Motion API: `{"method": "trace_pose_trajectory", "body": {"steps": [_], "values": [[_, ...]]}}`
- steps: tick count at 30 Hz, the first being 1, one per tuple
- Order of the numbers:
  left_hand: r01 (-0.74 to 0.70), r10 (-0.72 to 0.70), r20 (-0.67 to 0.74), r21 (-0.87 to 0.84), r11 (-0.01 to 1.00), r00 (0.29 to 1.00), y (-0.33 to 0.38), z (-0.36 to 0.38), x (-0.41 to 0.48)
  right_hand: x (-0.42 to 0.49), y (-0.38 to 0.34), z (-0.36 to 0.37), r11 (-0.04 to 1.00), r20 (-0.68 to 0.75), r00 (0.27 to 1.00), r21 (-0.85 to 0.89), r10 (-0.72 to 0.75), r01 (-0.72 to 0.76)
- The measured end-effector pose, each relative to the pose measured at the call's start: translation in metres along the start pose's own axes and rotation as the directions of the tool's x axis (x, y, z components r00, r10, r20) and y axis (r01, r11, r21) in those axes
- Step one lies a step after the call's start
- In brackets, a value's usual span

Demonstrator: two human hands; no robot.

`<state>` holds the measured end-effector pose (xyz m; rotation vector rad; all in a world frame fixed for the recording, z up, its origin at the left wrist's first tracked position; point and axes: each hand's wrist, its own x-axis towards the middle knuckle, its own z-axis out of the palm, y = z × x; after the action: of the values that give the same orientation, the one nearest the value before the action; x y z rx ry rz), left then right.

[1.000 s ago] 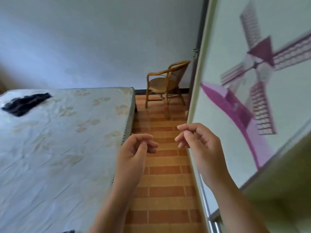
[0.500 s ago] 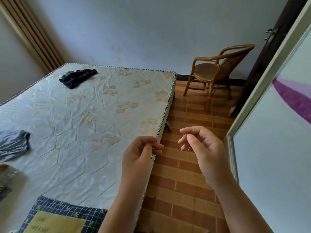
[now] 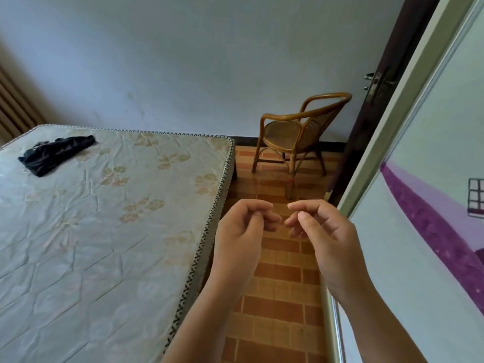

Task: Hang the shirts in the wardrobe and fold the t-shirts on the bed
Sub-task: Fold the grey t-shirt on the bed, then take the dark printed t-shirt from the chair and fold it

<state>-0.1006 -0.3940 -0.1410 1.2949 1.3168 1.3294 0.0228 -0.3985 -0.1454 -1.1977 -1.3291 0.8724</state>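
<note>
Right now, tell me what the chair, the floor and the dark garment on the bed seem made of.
Chair: likely rattan or cane, glossy brown; bent poles, woven seat.
Floor: seemingly tile in a brick pattern, orange-brown, slight sheen, pale joints.
Dark garment: soft black fabric, matte, crumpled; fibre cannot be told.

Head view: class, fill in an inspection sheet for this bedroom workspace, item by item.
Surface: quilted mattress, bare and creased.
Job's things: black garment crumpled near the mattress's far left corner; wardrobe door at right.
Clutter: nothing seen.
Grips: left hand and right hand raised between mattress and wardrobe door, fingers loosely curled, holding nothing.
Cables: nothing seen.
Surroundings: rattan armchair by the wall, dark room door, tiled floor.
</note>
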Motion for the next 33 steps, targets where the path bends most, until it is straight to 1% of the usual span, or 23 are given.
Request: {"method": "trace_pose_trajectory", "body": {"steps": [2,4,7,9,14,18,21,23,25,30,33], "values": [[-0.003,0.002,0.009,0.020,1.000,1.000,-0.001,0.014,0.027,0.029,0.012,-0.010,1.000,-0.051,0.998,-0.011,0.026,-0.026],[0.013,-0.013,0.003,0.028,1.000,1.000,-0.007,0.020,0.053,0.056,0.025,-0.011,0.998,-0.049,0.997,-0.001,0.065,-0.065],[-0.012,0.017,-0.056,0.090,0.996,0.998,-0.020,0.018,0.092,0.094,0.039,0.002,0.996,0.015,0.996,0.020,0.092,-0.092],[0.004,0.005,-0.092,0.106,0.994,0.996,-0.034,0.016,0.127,0.129,0.049,0.015,0.994,0.064,0.993,0.032,0.102,-0.105],[0.046,-0.034,-0.138,0.083,0.995,0.990,-0.059,-0.002,0.227,0.227,0.079,0.059,0.993,0.083,0.991,0.055,0.101,-0.106],[0.060,-0.029,-0.174,0.178,0.982,0.984,-0.069,-0.029,0.316,0.306,0.093,0.113,0.990,0.208,0.969,0.013,0.132,-0.138],[0.062,-0.033,-0.192,0.146,0.987,0.981,-0.068,-0.044,0.377,0.364,0.092,0.145,0.994,0.259,0.960,0.017,0.101,-0.110],[0.062,-0.039,-0.218,0.100,0.993,0.975,-0.069,-0.048,0.414,0.399,0.095,0.157,0.997,0.257,0.964,0.022,0.071,-0.079],[0.069,-0.051,-0.219,0.074,0.995,0.974,-0.072,-0.045,0.444,0.427,0.102,0.162,0.996,0.246,0.966,0.022,0.076,-0.083],[0.123,-0.113,-0.119,0.078,0.989,0.986,-0.090,-0.018,0.515,0.502,0.129,0.150,0.992,0.166,0.980,0.049,0.110,-0.120],[0.127,-0.117,-0.114,0.077,0.989,0.987,-0.100,0.007,0.570,0.558,0.149,0.135,0.991,0.121,0.986,0.063,0.112,-0.120]]}}
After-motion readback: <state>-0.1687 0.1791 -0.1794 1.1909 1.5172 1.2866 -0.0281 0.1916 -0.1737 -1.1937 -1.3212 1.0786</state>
